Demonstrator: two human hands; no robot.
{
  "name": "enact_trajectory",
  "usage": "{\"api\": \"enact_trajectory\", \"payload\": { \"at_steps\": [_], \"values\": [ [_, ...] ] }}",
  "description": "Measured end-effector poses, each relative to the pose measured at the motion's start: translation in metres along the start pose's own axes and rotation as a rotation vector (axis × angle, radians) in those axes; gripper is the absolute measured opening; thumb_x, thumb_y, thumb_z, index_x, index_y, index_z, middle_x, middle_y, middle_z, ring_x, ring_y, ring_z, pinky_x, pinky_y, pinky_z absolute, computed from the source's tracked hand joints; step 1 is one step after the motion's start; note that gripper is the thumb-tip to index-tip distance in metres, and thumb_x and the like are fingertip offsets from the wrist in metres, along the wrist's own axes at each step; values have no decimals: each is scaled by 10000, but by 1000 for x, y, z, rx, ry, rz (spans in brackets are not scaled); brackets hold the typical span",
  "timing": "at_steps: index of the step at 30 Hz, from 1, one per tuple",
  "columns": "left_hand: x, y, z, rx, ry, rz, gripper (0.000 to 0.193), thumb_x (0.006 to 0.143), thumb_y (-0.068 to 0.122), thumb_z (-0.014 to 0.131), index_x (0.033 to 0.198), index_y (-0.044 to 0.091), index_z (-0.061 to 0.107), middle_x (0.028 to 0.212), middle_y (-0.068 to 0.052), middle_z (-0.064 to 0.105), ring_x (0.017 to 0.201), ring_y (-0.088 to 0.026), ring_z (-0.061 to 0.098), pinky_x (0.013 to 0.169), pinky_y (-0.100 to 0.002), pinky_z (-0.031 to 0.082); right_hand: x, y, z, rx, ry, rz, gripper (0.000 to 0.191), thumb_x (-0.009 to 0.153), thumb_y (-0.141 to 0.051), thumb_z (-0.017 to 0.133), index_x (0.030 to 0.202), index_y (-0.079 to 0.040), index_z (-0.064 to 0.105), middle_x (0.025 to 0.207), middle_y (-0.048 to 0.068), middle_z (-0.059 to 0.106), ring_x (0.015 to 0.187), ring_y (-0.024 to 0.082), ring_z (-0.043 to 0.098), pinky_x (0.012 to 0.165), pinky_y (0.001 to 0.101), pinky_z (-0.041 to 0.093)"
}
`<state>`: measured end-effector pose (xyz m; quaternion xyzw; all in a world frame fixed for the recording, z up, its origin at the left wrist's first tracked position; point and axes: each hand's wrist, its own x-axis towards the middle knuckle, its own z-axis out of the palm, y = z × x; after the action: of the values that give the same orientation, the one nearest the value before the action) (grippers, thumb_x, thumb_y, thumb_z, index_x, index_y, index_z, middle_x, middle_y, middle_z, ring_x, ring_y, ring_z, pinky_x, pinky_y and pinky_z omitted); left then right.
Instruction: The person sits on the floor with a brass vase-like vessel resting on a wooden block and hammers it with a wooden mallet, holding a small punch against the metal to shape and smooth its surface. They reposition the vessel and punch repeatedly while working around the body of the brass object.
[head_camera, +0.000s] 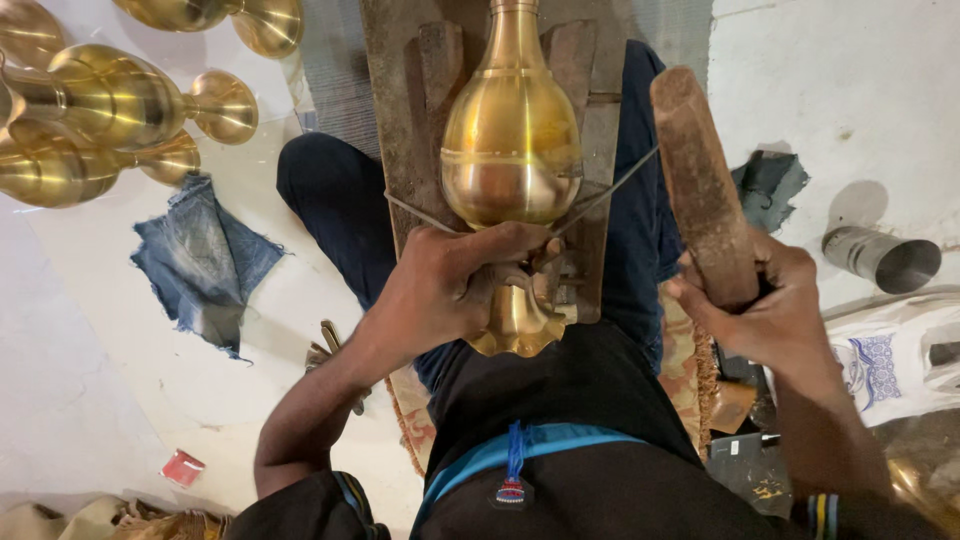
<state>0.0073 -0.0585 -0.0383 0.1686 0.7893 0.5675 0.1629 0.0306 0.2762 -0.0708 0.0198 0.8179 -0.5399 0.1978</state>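
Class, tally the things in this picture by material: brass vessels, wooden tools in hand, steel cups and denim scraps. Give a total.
Brass vessels: 5 – one held, four on the floor
Wooden mallet: 1
Steel cup: 1
Denim scrap: 1
Total: 8

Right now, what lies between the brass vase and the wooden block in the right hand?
In the head view, a thin metal rod crosses from the brass vase toward the wooden block.

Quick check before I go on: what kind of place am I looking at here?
Probably a small metalcraft workshop, worked on the floor: a brass vase on a wooden board, a wooden mallet in the right hand, and finished brass vessels nearby.
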Motion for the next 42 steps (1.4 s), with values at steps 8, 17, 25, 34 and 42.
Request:
{"api": "enact_trajectory", "payload": {
  "at_steps": [8,17,25,34,42],
  "values": [
    [-5,-4,2,26,13,46,531,779,-16,712,1301,63,664,970,-132,766,904,-252,796,780,-325,612,38,-41,-9,-354,-323,-16,255,696,-77,738,931,-70,639,618,24,667,506,130,636,473,304,486],
    [-16,-7,8,126,46,-91,502,692,112,863,1169,69,712,814,-152,722,731,-271,746,676,-363,575,55,-64,3,-337,-342,-161,260,682,-57,741,900,-46,601,611,35,607,505,109,604,479,293,449],
    [-29,-17,12,58,149,25,634,730,110,858,1317,63,622,1068,-122,756,923,-254,780,807,-334,606,60,-85,11,-403,-290,-178,285,676,-16,749,937,-72,650,649,54,657,563,133,640,528,315,479],
    [-28,-21,7,-91,134,-31,563,743,-49,711,1294,28,625,1105,-119,764,992,-225,791,867,-295,616,73,-94,15,-517,-436,-29,294,672,-36,753,940,-69,638,514,60,625,429,143,620,442,347,439],
    [-16,-28,-21,-284,-59,68,676,674,-75,577,1343,1,623,1154,-138,780,1070,-231,802,999,-308,613,60,-86,13,-285,-260,-274,199,828,-66,729,998,-16,638,606,47,532,531,146,486,471,329,366]
  ]
}}
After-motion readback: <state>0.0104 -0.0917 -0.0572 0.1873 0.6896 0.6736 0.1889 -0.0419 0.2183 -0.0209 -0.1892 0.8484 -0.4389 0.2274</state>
